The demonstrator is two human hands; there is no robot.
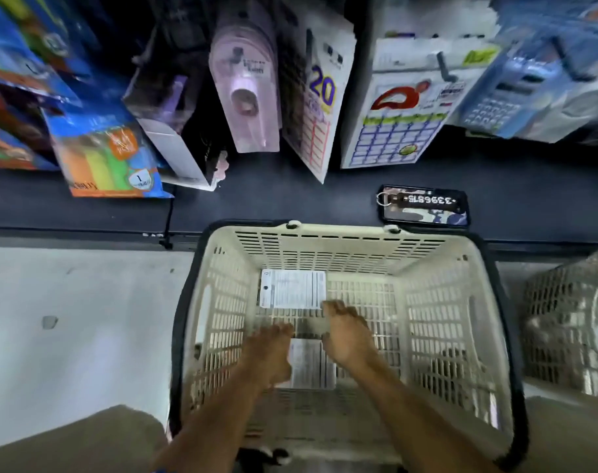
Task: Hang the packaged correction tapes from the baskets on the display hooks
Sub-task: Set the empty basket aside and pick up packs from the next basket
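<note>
A cream plastic basket with a dark rim stands on the floor below me. Two white packages lie face down on its bottom: one toward the far side, the other nearer me. Both my hands reach down into the basket. My left hand hovers at the near package's left edge, fingers extended and blurred. My right hand sits between the two packages, fingers straight, tips near the far package's lower right corner. Neither hand holds anything. Pink correction tape packs hang on a display hook above.
Other stationery packs hang on hooks: sticky notes at left, label sheets and calculators at right. A phone with a key tag lies on the dark base shelf. A second basket stands at the right.
</note>
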